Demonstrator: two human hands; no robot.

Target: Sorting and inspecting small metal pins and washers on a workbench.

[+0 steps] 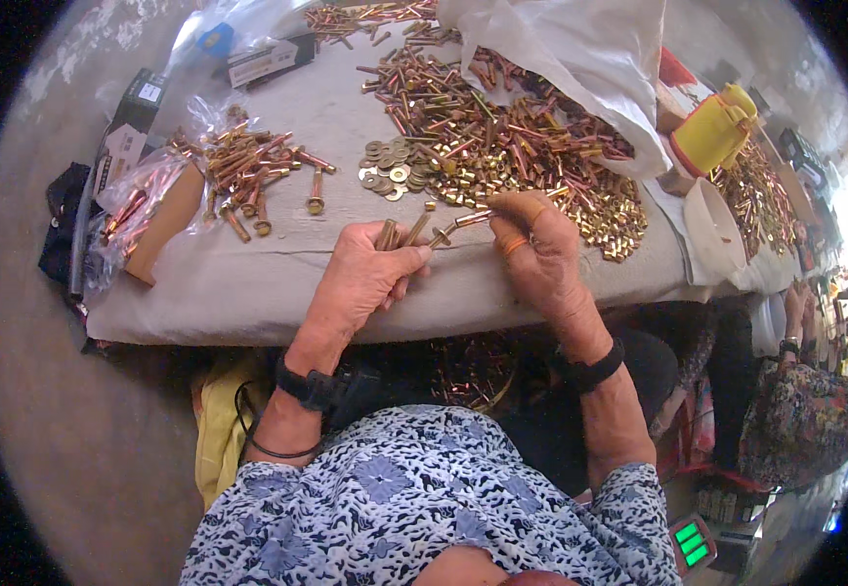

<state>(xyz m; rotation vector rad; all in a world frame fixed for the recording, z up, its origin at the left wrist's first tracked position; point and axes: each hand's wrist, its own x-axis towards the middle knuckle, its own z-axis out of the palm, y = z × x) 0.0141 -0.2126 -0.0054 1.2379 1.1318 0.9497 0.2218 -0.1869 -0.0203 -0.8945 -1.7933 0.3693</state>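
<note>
Near the table's front edge my left hand (pixel 360 275) is closed around several metal bolts (pixel 416 230), their ends sticking up past the fingers. Between my hands lies a longer bolt (pixel 471 219) with a round washer on it at its left end, beside my left thumb. The fingers of my right hand (pixel 546 249) are pinched on its right end. Just beyond them are a pile of flat round washers (pixel 385 168) and a heap of small brass-coloured nuts or sleeves (pixel 487 174). What sits under my curled left fingers is hidden.
A large heap of long bolts (pixel 424 93) lies at the back, partly under white plastic sheeting (pixel 571 44). On the left are assembled bolts (pixel 248 161), a plastic bag (pixel 141 200) and a cardboard flap (pixel 165 225). A yellow container (pixel 712 132) and white bowl (pixel 712 230) stand right.
</note>
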